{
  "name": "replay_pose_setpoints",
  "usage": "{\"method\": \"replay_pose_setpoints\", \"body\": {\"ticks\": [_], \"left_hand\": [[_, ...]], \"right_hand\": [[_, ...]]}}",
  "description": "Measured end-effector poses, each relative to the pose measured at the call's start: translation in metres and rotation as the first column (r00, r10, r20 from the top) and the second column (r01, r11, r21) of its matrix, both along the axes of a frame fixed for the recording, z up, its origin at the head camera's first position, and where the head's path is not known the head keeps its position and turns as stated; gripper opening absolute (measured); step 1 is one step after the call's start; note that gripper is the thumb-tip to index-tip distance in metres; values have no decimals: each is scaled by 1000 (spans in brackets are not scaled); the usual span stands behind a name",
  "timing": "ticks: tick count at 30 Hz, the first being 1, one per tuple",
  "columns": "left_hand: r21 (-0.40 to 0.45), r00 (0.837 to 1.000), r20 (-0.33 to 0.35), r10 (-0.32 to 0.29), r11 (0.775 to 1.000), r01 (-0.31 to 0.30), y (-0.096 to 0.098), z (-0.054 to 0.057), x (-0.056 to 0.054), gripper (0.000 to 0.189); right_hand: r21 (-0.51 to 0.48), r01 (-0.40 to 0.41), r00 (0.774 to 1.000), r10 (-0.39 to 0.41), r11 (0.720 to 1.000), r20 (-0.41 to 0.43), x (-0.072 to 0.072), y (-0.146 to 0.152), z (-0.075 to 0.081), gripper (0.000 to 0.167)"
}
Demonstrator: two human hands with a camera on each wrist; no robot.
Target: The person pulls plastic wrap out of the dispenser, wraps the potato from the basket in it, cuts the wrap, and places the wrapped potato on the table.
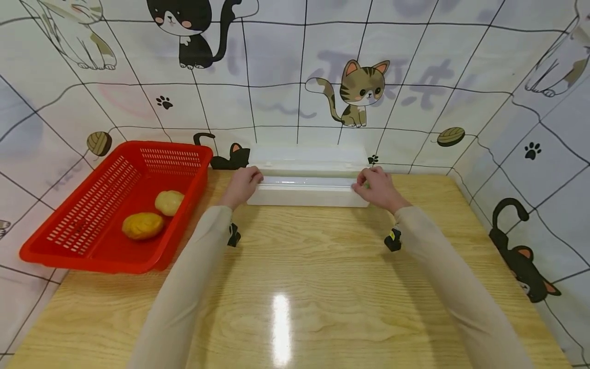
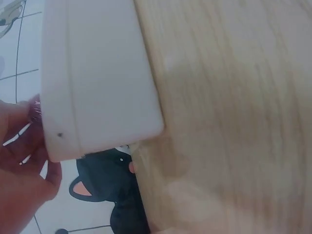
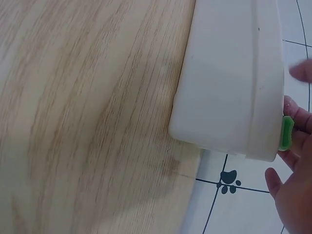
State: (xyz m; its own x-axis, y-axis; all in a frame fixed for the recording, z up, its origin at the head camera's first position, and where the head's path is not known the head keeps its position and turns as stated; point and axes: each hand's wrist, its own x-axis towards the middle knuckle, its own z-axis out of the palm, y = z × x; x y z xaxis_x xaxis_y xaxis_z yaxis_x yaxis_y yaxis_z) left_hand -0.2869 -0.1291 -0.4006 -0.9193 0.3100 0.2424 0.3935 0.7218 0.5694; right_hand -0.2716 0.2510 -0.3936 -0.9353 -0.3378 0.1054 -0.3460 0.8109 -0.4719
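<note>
A white cling film dispenser (image 1: pixel 308 197) stands against the back wall with its long lid (image 1: pixel 308 156) raised. Shiny clear film (image 1: pixel 304 181) lies across its opening. At the left end, my left hand (image 1: pixel 243 184) pinches a crumpled edge of clear film (image 2: pixel 35 111), seen beyond the box in the left wrist view. My right hand (image 1: pixel 379 187) is at the opposite end, fingers bent near the green slider (image 3: pixel 286 132). In the right wrist view, one blurred fingertip (image 3: pixel 302 70) stands apart from the others. The box hides part of both hands' fingers.
On the left, a red plastic basket (image 1: pixel 97 256) contains a yellow potato-like lump (image 1: pixel 143 226) and a paler one (image 1: pixel 169 203). The wooden table (image 1: pixel 313 266) meets cat-patterned sheeting (image 1: pixel 276 61) at the back and sides. Black wrist cameras (image 1: pixel 393 239) hang beneath the sleeves.
</note>
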Motion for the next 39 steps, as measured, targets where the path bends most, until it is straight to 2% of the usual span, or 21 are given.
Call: {"method": "replay_pose_setpoints", "body": {"ticks": [3, 5, 9, 13, 19, 24, 30, 35, 39], "left_hand": [[41, 1000, 14, 3, 999, -4, -1, -2, 0, 16], [71, 1000, 4, 13, 997, -13, -2, -4, 0, 15], [139, 999, -29, 18, 990, -14, -3, -7, -2, 15], [175, 1000, -20, 8, 985, -4, -2, -8, -3, 15], [214, 1000, -26, -5, 977, 10, -1, -3, -14, 16], [247, 999, -23, 38, 968, -31, 0, 4, -23, 17], [292, 997, -12, 77, 954, -70, 2, 9, -27, 19], [362, 995, 57, 83, 927, -98, 3, 14, -31, 18], [378, 990, 115, 76, 919, -115, 2, 20, -32, 18]], "right_hand": [[-23, -5, 1000, 6, 1000, 20, 0, 3, -2, 21], [-62, -9, 1000, 10, 998, 5, -1, 4, -4, 17], [-113, -42, 994, 31, 993, -103, -5, 5, -9, 12], [-105, -47, 983, 28, 993, -180, -8, 4, -15, 12], [-215, -25, 992, -3, 976, -127, -8, 4, -12, 9], [-227, -35, 990, 2, 973, -144, -9, 0, -4, 8], [-275, 10, 991, -46, 961, -124, -13, -8, 1, 22], [-351, 50, 992, -86, 935, -89, -16, -14, 8, 20], [-369, 58, 995, -83, 928, -51, -18, -14, 15, 20]]}}
